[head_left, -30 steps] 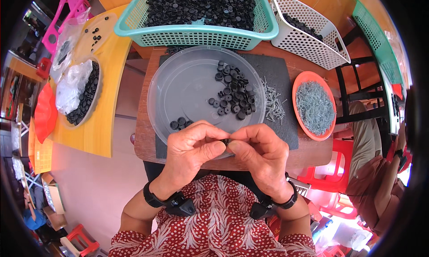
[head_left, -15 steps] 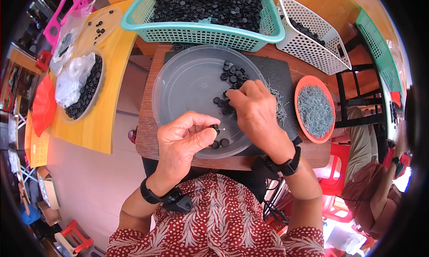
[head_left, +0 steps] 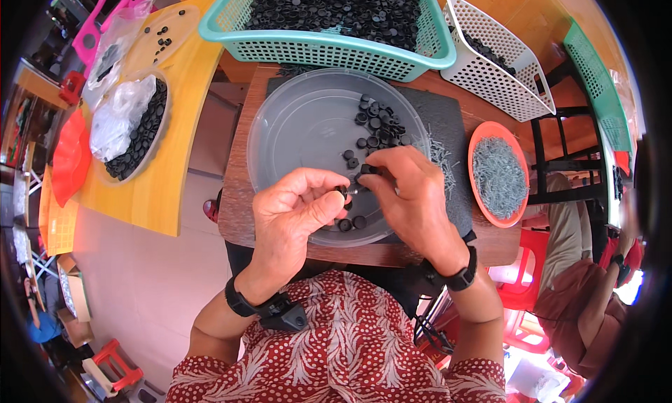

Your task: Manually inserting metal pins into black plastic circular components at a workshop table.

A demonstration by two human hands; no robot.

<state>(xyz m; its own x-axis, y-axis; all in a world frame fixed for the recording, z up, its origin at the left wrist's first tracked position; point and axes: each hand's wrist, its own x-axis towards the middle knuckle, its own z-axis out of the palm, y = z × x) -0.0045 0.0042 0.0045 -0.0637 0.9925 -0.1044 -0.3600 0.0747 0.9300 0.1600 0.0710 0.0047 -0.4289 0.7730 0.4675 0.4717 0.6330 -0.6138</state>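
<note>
Over the round clear plastic tub [head_left: 297, 126], my left hand [head_left: 288, 214] pinches a small black plastic cap [head_left: 341, 191] between thumb and fingers. A metal screw [head_left: 353, 191] sticks out of that cap toward the right. My right hand [head_left: 416, 196] is closed, with another black cap [head_left: 369, 169] at its thumb and fingertips. The two hands are close together but apart. In the tub a loose cluster of black caps [head_left: 381, 121] lies beyond my right hand. A couple more caps [head_left: 358, 221] rest near the tub's front rim.
An orange plate [head_left: 475, 184] of screws stands right of the dark mat [head_left: 448, 116], where loose screws [head_left: 441, 163] lie. Behind are a teal basket [head_left: 322, 47] of black parts and a white basket [head_left: 490, 88]. A yellow table [head_left: 171, 172] is at left; a person [head_left: 584, 305] sits at right.
My right hand has drawn back from the cap cluster toward my left hand, bringing a black cap with it. My left hand still holds its cap and screw.
</note>
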